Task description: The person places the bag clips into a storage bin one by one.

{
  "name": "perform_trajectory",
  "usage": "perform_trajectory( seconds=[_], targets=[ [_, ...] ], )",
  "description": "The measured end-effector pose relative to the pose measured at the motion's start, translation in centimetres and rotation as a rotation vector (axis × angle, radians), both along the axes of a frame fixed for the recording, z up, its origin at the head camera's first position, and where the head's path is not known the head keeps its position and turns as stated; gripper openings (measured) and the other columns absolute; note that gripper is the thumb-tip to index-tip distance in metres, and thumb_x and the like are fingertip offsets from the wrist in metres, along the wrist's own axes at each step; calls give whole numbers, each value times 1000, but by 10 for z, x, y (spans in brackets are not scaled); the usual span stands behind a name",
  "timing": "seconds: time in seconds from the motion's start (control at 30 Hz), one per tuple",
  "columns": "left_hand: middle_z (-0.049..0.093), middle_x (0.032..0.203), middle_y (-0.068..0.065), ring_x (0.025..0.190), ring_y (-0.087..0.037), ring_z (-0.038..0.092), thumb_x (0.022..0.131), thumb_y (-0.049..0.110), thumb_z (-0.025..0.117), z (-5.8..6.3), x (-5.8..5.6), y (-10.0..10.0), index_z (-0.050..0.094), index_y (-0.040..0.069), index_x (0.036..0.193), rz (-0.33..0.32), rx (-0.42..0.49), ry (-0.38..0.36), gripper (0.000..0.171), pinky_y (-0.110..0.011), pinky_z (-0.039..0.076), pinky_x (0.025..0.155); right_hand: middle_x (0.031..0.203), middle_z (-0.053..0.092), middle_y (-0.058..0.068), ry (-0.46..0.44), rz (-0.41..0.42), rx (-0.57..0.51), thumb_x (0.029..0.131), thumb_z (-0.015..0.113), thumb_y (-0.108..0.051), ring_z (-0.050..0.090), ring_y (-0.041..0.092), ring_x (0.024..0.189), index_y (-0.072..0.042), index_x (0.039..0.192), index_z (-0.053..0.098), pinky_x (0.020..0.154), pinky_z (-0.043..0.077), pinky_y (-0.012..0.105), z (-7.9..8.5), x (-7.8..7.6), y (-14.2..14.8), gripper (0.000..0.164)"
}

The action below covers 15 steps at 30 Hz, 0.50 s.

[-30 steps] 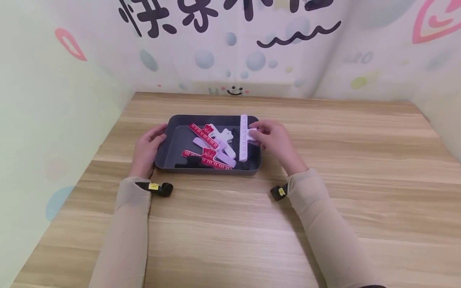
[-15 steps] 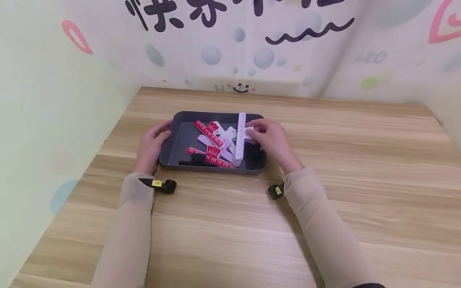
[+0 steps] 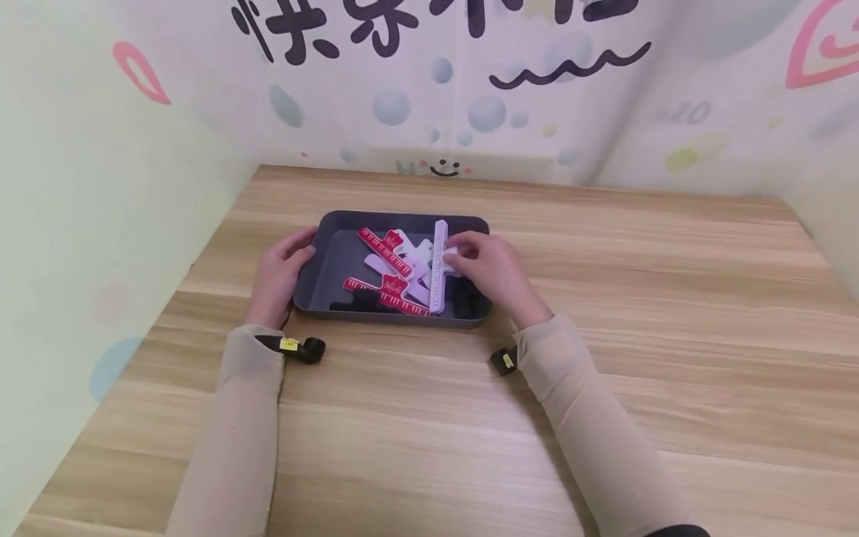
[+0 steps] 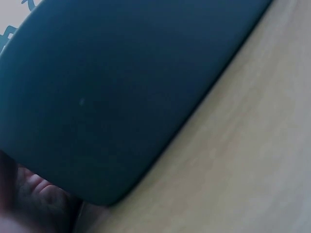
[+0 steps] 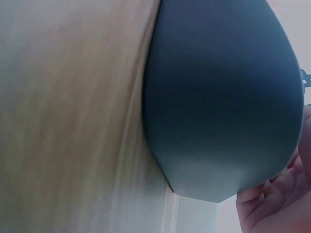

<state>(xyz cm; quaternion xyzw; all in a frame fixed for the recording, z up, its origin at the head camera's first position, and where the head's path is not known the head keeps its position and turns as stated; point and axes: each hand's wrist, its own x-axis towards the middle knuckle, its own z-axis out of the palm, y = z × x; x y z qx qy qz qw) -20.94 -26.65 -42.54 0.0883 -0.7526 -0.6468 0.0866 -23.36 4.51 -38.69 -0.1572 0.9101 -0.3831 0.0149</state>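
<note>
My right hand [image 3: 493, 272] pinches the handle of a lilac clip with a piano-key pattern [image 3: 438, 268], held upright lengthwise over the right part of a dark grey tray [image 3: 322, 317]. Against the tray's left outer wall rests my left hand [image 3: 277, 280], its fingertips and thumb near the rim. Inside the tray lie a red piano-key clip [image 3: 384, 252], a second red clip [image 3: 392, 292], a lilac clip [image 3: 379, 265] and white clip pieces [image 3: 405, 240], overlapping one another. The left wrist view shows mostly the tray's outer wall [image 4: 107, 97], as does the right wrist view.
The tray stands on a wood-grain table [image 3: 403, 418]. A patterned white backdrop [image 3: 322, 97] rises behind the table's back edge, with a pale wall [image 3: 60, 224] on the left. Each wrist carries a small black camera, such as the left camera [image 3: 312, 350].
My right hand has moved left over the tray with the lilac clip, which now stands nearer the other clips. The left hand stays at the tray's left side.
</note>
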Motion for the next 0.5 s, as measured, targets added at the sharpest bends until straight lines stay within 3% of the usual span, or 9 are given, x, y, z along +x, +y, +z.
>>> perform_trajectory(
  seconds=[0.5],
  targets=[
    [49, 128, -2, 115, -15, 43, 91, 20, 52, 0, 0, 0, 52, 18, 126, 4, -10, -9, 36, -35, 33, 96, 84, 61, -1, 36, 23, 52, 83, 63, -33, 52, 15, 72, -16, 105, 64, 61, 43, 27, 0, 3, -3, 28]
  ],
)
